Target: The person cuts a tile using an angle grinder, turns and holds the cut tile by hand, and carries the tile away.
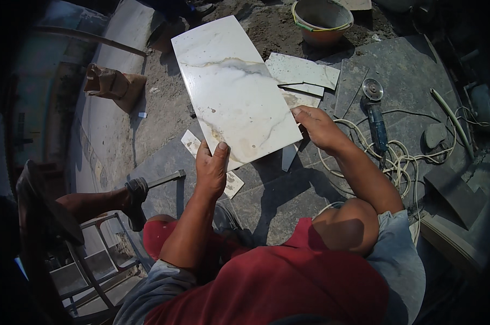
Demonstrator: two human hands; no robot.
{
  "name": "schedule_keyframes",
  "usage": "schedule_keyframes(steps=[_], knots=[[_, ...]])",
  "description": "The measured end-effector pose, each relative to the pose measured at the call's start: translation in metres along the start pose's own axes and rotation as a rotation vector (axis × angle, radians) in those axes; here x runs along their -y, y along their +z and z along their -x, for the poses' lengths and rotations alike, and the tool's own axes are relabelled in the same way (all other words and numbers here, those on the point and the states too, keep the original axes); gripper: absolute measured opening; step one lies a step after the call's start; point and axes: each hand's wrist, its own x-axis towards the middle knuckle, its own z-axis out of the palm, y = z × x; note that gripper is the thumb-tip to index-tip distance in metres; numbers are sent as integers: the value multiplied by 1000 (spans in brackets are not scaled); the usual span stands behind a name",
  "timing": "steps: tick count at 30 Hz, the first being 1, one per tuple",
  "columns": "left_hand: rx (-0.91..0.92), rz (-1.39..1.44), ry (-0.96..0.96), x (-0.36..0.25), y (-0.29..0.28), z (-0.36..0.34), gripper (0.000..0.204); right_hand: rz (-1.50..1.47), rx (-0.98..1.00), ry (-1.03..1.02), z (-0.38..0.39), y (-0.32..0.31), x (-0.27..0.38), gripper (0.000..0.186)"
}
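Note:
A large white marble-patterned tile (239,92) with grey and brown veins is held up in front of me, tilted. My left hand (211,165) grips its near edge at the left, thumb on the top face and fingers hidden beneath. At the right edge near the corner, my right hand (320,125) is closed on the same tile, its fingertips partly hidden. Cut white tile pieces (302,70) lie beyond the right hand. Smaller offcuts, such as a speckled strip (233,185), rest on the grey slab floor below the held tile.
To the right lies an angle grinder (376,116) beside a tangled pale cord (402,157). A bucket (322,24) stands on dirt at the back. At left are a brown paper sack (115,86), a hammer-like tool (169,179), a metal ladder frame (101,238) and another person's leg (93,205).

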Motion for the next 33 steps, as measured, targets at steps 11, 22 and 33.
schedule_keyframes(steps=[11, 22, 33], knots=[[90, -149, -12, -7, 14, 5, 58, -611, -81, 18, 2, 24, 7, 45], [111, -416, 170, -14, 55, 32, 47, -450, -189, -36, 1, 16, 27, 53], [613, 214, -31, -161, 74, 27, 51, 61, -344, -198, 93, 8, 224, 48]])
